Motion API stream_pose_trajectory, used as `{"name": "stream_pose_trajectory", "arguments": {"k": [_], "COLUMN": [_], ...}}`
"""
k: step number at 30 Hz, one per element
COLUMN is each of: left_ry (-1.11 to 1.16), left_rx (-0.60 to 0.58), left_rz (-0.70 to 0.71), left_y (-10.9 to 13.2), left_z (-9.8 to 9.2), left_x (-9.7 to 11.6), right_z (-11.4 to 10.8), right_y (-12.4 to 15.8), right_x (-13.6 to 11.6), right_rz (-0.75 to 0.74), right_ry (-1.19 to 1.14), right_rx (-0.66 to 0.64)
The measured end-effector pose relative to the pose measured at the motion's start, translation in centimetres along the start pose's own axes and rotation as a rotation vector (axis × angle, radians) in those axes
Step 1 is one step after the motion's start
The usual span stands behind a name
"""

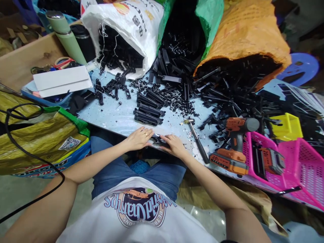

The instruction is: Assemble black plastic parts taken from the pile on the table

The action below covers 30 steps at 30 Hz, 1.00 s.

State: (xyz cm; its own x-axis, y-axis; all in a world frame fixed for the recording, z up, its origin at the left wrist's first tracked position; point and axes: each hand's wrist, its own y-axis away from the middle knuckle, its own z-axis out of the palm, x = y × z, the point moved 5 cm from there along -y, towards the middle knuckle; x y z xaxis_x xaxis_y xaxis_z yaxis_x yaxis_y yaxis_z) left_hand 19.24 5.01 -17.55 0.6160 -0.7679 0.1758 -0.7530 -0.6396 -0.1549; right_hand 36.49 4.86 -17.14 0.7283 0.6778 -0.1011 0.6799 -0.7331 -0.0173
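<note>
At the table's front edge, my left hand (140,138) and my right hand (174,145) hold a dark, narrow black plastic part (156,136) between them. The left fingers lie together over its left end, and the right fingers close on its right end. Much of it is hidden under the fingers, and its top shines. Just beyond the hands is a row of similar long black plastic parts (149,114), laid side by side. Behind these, many small metal pins (174,99) are scattered. A hammer (196,140) with a dark handle lies right of my right hand.
White (152,20), green (215,20) and orange (248,33) sacks spill black parts across the back. An orange cordless drill (236,140) and pink baskets (291,162) stand at right. At left are a green flask (67,38) and a white box (62,81).
</note>
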Motion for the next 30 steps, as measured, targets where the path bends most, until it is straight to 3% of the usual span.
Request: {"name": "stream_pose_trajectory", "arguments": {"k": [6, 11, 16, 19, 23, 27, 30], "left_ry": [-0.077, 0.023, -0.047, -0.073, -0.048, -0.019, -0.011], "left_rx": [-0.138, -0.146, -0.139, -0.147, -0.149, -0.142, -0.091], "left_rz": [-0.083, -0.219, -0.431, -0.509, -0.492, -0.5, -0.478], "left_y": [-2.6, -2.5, -1.7, -1.4, -1.2, -0.8, -0.5], "left_z": [-1.0, -3.0, -4.0, -4.4, -4.7, -3.8, -3.4], "left_x": [0.1, -1.0, -1.6, -1.7, -1.4, -1.2, -1.5], "right_z": [-0.2, -2.4, -4.6, -5.6, -5.9, -5.3, -5.4], "right_y": [0.0, -0.1, -1.6, -3.1, -4.7, -5.1, -4.3], "right_x": [1.9, 0.2, -2.0, -3.2, -4.8, -4.7, -3.9], "right_rz": [0.143, -0.041, 0.062, 0.117, -0.111, -0.204, -0.191], "right_ry": [0.194, 0.187, 0.217, 0.26, 0.237, 0.18, 0.145], "right_rx": [-0.031, -0.102, -0.24, -0.159, -0.074, -0.076, -0.047]}}
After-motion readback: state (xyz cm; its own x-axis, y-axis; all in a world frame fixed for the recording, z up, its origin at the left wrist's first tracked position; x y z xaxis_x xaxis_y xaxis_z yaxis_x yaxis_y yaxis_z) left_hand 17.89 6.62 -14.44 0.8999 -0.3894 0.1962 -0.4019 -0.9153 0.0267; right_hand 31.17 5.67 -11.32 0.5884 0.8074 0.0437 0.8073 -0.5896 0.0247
